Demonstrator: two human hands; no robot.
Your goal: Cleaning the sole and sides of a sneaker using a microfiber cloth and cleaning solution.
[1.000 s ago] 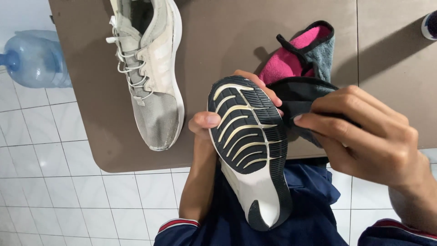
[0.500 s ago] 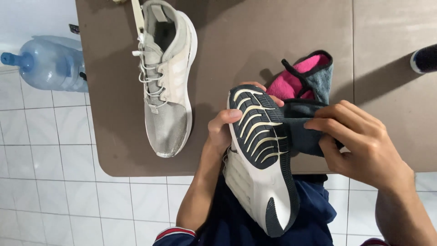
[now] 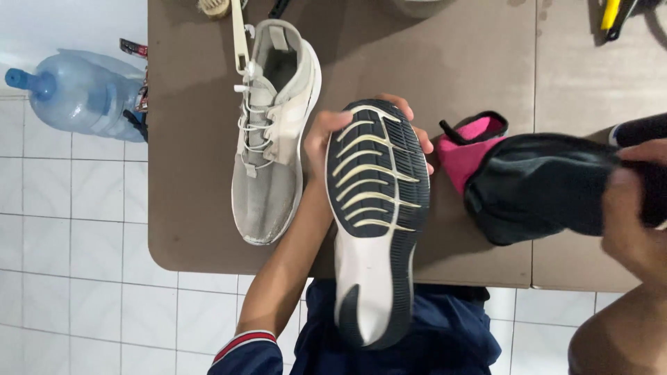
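Left fingers: curling over the toe of the upturned shoe (image 3: 377,208), clamping it; the left hand (image 3: 326,135) is gripping from behind, forearm running down to 7 o'clock.
Right fingers: closing on the dark cloth (image 3: 542,184) at 3 o'clock; the right hand (image 3: 636,215) is cut off by the edge.
Around: a grey sneaker (image 3: 272,132) is lying on the brown table (image 3: 194,208) at 10 o'clock; a pink cloth (image 3: 469,149) is peeking out beside the sole.
Hidden: the shoe's upper.

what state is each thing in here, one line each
left hand: gripping the held shoe, fingers curled over its toe
held shoe: sole up, off the table
right hand: clutching the dark cloth
dark cloth: bunched, lifted
grey shoe: lying on the table, laces loose
water bottle: on its side on the floor
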